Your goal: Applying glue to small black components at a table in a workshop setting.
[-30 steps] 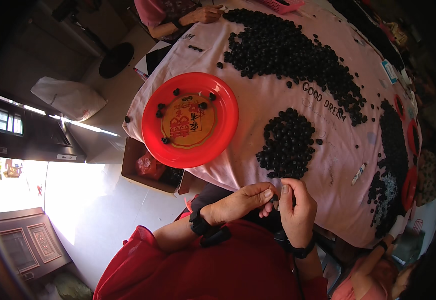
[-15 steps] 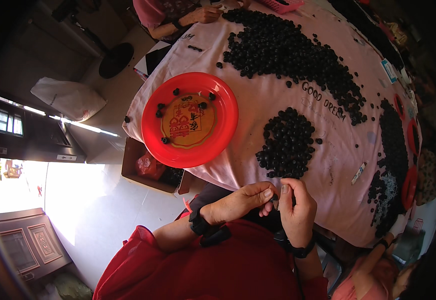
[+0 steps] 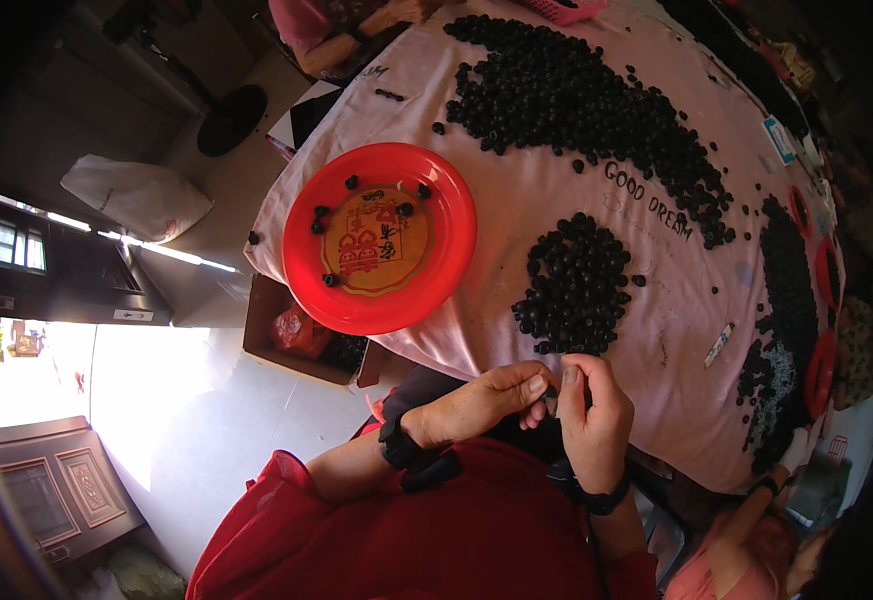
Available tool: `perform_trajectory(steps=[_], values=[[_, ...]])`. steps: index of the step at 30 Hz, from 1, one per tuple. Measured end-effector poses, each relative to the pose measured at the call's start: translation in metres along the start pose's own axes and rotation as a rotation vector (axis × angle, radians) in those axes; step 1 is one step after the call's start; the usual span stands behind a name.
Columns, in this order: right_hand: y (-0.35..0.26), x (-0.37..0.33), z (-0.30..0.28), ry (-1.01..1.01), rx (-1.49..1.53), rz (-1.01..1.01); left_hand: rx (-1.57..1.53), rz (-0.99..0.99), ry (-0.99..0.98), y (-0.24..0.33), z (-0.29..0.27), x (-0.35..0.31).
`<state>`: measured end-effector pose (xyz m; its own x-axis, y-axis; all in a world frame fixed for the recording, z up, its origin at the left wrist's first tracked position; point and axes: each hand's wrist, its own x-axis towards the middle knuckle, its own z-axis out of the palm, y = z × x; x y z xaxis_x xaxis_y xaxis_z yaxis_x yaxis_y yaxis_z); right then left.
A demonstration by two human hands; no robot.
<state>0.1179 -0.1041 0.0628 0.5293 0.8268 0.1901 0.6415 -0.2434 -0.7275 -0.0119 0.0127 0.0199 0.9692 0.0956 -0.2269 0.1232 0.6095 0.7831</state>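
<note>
Both hands pinch one small dark piece [image 3: 553,400] at the near edge of the surface.
The left hand [image 3: 492,400] and right hand [image 3: 592,420] meet fingertip to fingertip on it; a steady, close grip seems best, since it is tiny. Just beyond lies a heap of black pieces [image 3: 577,285] on the pink cloth [image 3: 517,200], the red plate [image 3: 382,240] to the left, nothing between.
</note>
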Motion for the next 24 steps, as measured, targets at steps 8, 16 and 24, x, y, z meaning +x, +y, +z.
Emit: perform_trajectory(steps=[8,16,24], values=[[0.0034,0.0011,-0.0027,0.077,0.097,0.142,-0.004,0.002,-0.015,-0.0038,0.0000,0.0007],[-0.0021,-0.0075,-0.0071,-0.180,0.289,0.184,-0.039,0.033,0.012,-0.0073,-0.0031,0.0024],[-0.0003,-0.0069,-0.0013,-0.143,0.342,0.159,-0.078,0.040,0.032,-0.0088,-0.0023,0.0035]])
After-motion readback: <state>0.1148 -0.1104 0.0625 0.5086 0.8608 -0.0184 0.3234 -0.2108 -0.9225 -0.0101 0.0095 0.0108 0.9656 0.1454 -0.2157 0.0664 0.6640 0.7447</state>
